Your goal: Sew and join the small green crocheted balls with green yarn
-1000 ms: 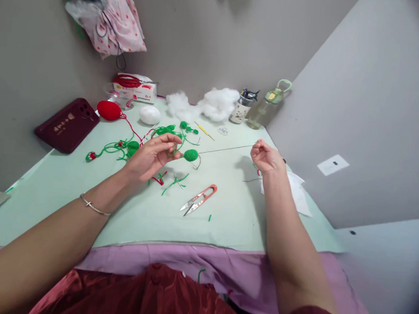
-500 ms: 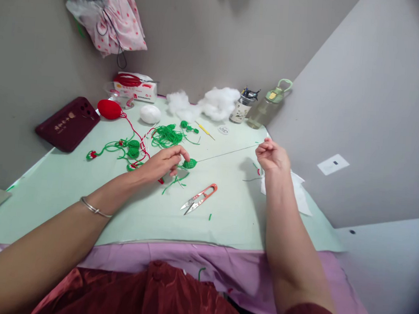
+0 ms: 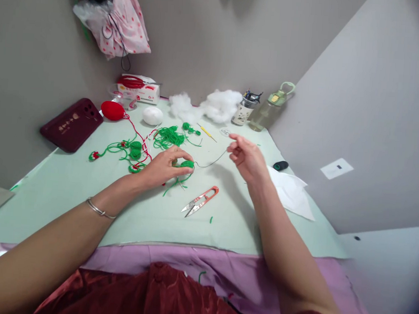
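Note:
Between the thumb and fingers of my left hand (image 3: 168,164) is a small green crocheted piece (image 3: 187,164), held just above the table. A dark thread (image 3: 211,165) runs slackly from it to my right hand (image 3: 247,157). The fingertips of that hand are pinched at the thread's end; whether a needle is there is too small to see. Below, thread snips with an orange handle (image 3: 201,202) lie on the table. Loose green yarn ends hang under the crocheted piece.
Green yarn (image 3: 170,136), a red yarn ball (image 3: 112,111), a white ball (image 3: 152,116) and white stuffing (image 3: 220,106) lie further back. A yellow crochet hook (image 3: 207,132), a pen cup (image 3: 243,110) and a bottle (image 3: 270,108) stand or lie behind. White paper (image 3: 293,194) is at right.
My right hand has come left, toward the left hand, and the taut thread has gone slack. My left hand has closed around the green piece. A dark oval object now shows at right.

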`<move>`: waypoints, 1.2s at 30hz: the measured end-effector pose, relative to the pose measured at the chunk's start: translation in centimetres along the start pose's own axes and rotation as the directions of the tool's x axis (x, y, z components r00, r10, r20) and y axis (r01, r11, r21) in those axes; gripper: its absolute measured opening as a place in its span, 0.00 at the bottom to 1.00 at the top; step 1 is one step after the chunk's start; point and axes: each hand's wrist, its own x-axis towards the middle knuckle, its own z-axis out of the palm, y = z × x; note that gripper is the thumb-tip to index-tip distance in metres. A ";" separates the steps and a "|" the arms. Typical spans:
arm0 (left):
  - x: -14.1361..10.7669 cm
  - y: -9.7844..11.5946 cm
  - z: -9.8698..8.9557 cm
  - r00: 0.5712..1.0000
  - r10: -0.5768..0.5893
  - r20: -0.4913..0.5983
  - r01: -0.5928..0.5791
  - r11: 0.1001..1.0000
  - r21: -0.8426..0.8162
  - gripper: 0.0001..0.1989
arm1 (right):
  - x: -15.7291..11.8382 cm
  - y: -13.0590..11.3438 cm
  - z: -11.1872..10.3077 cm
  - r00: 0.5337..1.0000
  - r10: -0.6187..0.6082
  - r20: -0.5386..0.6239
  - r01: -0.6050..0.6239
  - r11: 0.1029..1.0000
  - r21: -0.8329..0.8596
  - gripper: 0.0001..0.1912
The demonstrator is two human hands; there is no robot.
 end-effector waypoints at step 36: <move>-0.9 1.0 1.6 0.923 0.094 0.374 -0.163 0.974 0.158 0.11 | -3.5 0.8 5.2 0.837 0.329 0.438 -0.318 0.943 -0.100 0.21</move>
